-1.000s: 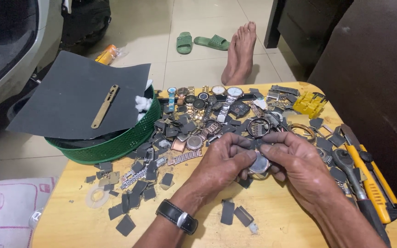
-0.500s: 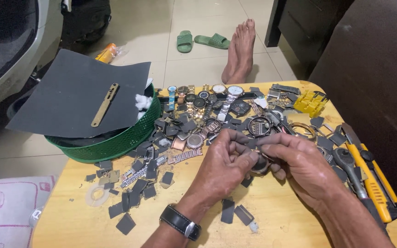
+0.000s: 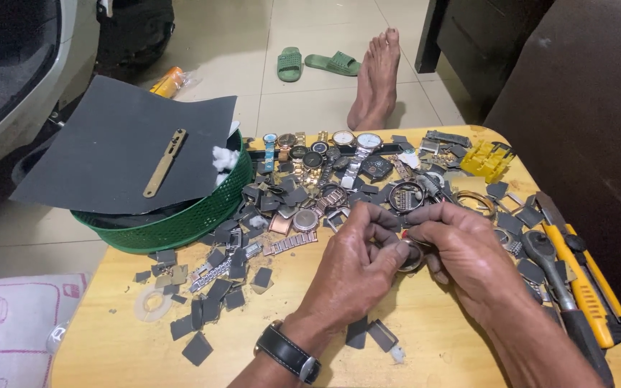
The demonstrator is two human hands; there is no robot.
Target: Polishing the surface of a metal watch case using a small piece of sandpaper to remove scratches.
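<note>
Far left, we see a pink-and-white cloth (image 3: 8, 323) off the tabletop (image 3: 433, 345) edge, and above it a green basket (image 3: 181, 223) topped with a dark sheet (image 3: 109, 144); a brass strip (image 3: 164, 163) lies on that sheet, a white tuft (image 3: 222, 158) beside it. On the wood in front of the basket we have a tape ring (image 3: 152, 303) and dark square scraps (image 3: 213, 294) scattered about. Moving in, a heap of watches (image 3: 325, 154) and bands fills the back of the tabletop.

Now the centre: our left hand (image 3: 357, 266), black wristwatch (image 3: 289, 352) on its wrist, meets our right hand (image 3: 465, 255) over the wood. Both grips are closed on one small round watch case (image 3: 411, 255), pinched between the fingertips of the two hands and held just above the tabletop, in front of the heap. The left thumb and fingers press its near-left rim; the right fingers curl around its far-right side. Its face we cannot make out, it is mostly covered.

Further right, a yellow plastic piece (image 3: 494, 159) sits near the back edge. Along the right edge lie a ratchet wrench (image 3: 555, 276) and a yellow-and-black knife (image 3: 583, 280), side by side, close by our right forearm. Beyond the tabletop, a bare foot (image 3: 375, 79) rests on the floor with green sandals (image 3: 310, 63) to its left.
</note>
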